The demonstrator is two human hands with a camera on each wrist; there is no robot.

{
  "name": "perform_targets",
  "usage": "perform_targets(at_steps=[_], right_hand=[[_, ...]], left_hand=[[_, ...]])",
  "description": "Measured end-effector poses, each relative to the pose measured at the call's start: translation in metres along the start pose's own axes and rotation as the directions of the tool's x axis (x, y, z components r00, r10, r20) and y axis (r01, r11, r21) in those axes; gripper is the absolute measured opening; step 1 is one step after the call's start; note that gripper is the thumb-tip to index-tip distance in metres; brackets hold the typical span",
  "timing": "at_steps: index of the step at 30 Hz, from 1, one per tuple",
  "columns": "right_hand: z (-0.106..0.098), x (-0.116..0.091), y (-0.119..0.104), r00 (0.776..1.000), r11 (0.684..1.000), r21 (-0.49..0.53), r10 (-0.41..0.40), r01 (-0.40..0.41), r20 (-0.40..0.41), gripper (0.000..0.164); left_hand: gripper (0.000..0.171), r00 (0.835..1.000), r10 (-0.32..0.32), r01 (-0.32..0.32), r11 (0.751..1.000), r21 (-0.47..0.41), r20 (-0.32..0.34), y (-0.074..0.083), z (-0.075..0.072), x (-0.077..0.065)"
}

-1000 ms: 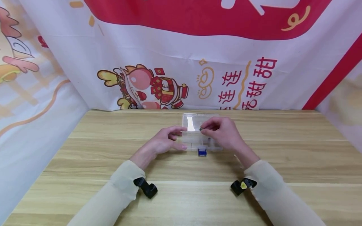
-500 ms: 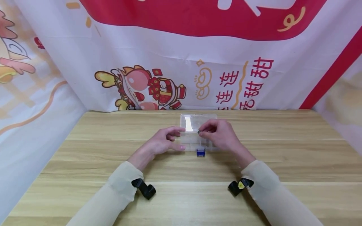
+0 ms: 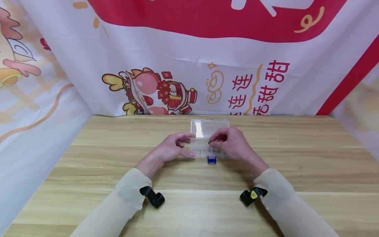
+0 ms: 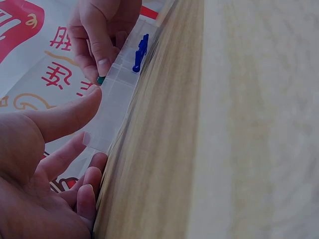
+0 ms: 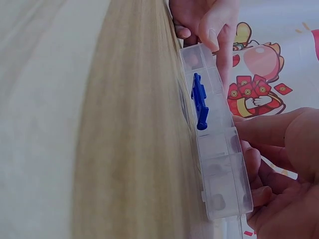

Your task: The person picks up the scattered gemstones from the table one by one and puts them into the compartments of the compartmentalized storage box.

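Pale wood-grained table (image 3: pixel 192 214) spreads beneath both forearms. Ahead, a blue latch (image 3: pixel 211 160) marks six o'clock on a clear compartment box (image 3: pixel 201 144). At its nine o'clock, the left hand (image 3: pixel 173 147) keeps a loose grip, thumb and forefinger spread wide, tips at the box's end. At three o'clock, the right hand's (image 3: pixel 234 143) narrow grip pinches a small green piece (image 4: pixel 100 80) above the compartments. Toward twelve lie the clear lid (image 3: pixel 214 124), then printed cloth (image 3: pixel 177 46).

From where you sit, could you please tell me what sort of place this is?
Probably a cloth-screened workstation: a wood-grain tabletop, printed cloth behind it and along both sides, and a clear compartment box on top.
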State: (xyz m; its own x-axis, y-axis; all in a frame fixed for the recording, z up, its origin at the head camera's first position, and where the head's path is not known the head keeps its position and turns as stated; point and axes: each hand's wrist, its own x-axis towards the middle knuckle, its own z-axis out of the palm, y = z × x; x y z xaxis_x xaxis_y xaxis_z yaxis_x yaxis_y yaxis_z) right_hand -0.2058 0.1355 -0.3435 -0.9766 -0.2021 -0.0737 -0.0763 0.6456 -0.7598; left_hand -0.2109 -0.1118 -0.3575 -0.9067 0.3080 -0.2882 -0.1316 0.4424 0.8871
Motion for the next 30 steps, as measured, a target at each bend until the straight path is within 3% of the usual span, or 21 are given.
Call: perform_targets(at_steps=[30], right_hand=[[0.0000,0.0007,0.0021,0.999,0.999,-0.040,-0.024,0.025,0.032,0.007]], left_hand=[[0.069,1.000,-0.002,0.002,1.000,-0.005,0.003,0.0009,-0.0002,-0.0008]])
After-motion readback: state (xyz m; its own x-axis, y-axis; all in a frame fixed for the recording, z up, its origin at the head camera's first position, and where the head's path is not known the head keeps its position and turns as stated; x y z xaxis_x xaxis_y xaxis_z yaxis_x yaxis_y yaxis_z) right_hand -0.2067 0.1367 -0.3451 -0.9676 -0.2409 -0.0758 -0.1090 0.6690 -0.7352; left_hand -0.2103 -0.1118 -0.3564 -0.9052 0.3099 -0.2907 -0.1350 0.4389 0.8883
